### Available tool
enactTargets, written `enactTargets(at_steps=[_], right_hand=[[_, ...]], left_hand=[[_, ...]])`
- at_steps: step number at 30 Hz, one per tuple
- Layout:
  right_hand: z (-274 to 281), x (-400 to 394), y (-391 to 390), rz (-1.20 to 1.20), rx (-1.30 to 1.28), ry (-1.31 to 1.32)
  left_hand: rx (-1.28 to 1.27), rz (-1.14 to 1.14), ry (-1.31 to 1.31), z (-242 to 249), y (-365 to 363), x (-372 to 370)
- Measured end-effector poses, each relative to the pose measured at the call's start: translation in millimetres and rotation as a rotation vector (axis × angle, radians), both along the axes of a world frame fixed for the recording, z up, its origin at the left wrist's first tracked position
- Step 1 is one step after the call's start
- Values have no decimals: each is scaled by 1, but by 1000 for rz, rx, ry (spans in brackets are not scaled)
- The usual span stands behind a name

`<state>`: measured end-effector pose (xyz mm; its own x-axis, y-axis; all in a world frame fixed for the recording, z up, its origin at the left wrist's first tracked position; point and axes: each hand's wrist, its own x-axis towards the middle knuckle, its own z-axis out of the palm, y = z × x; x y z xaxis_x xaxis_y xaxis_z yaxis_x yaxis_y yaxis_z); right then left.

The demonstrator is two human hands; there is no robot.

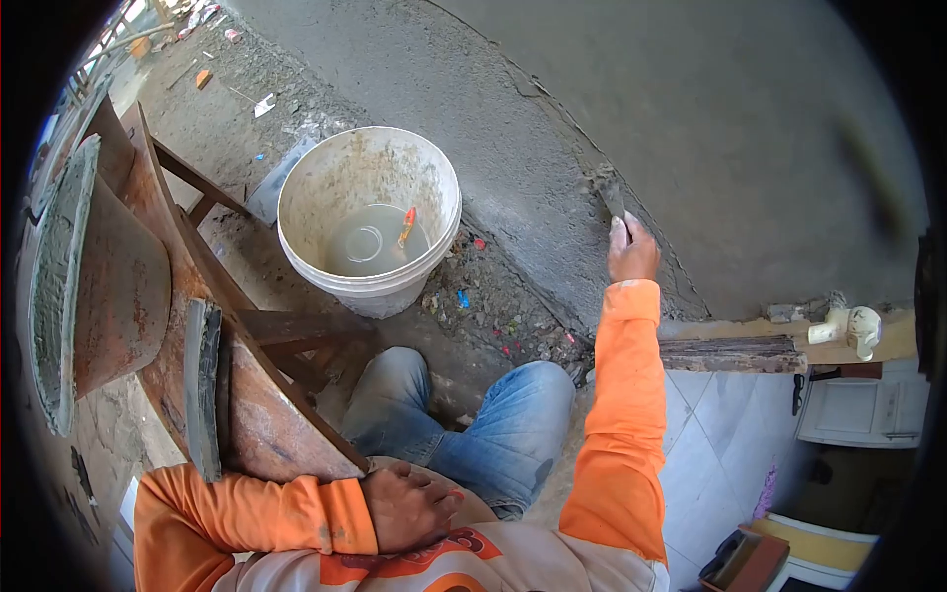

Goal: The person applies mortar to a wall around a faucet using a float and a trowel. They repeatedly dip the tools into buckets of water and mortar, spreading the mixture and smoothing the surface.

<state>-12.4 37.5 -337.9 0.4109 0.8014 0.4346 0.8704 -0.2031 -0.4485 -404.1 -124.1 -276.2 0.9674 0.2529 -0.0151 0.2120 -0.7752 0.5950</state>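
Note:
My right hand (633, 247) is closed on a small trowel (611, 195), its blade against the grey plastered wall (691, 118) along a rough edge. My left hand (412, 505) lies flat on my body near the end of the wooden bench, fingers spread and holding nothing. Between the bench and the wall stands a white bucket (370, 281) with murky water and a red-and-yellow object (407, 227) inside.
A wooden bench (286, 424) on the left bears a mortar-coated container (123, 286) and a mortar-covered board (203, 390). Rubble and litter lie along the wall's foot. At right are a white pipe fitting (846, 331), a timber piece (730, 354) and floor tiles (725, 424).

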Motion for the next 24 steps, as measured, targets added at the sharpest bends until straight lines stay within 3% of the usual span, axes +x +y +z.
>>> enactTargets(at_steps=[1,4,5,8,10,12,16,20,24], right_hand=[[5,-2,-10,-24,-96,57],[-17,24,-29,-18,-1,56],[-4,11,-17,30,32,-33],[16,-18,13,-48,-48,42],[5,-9,-3,-43,-48,-56],[4,-2,-16,-37,-13,34],[16,-26,29,-92,-67,-67],[8,-7,-6,-54,-31,55],[18,-34,39,-91,-35,-84]], left_hand=[[-18,14,-29,1,0,-1],[18,61,-102,3,3,1],[16,64,-102,2,1,1],[65,42,-30,4,2,0],[9,-13,39,8,5,2],[21,14,-21,-3,0,1],[7,-13,22,-1,-1,-2],[-26,-33,23,-4,-1,-1],[36,-8,-7,-2,-2,-2]])
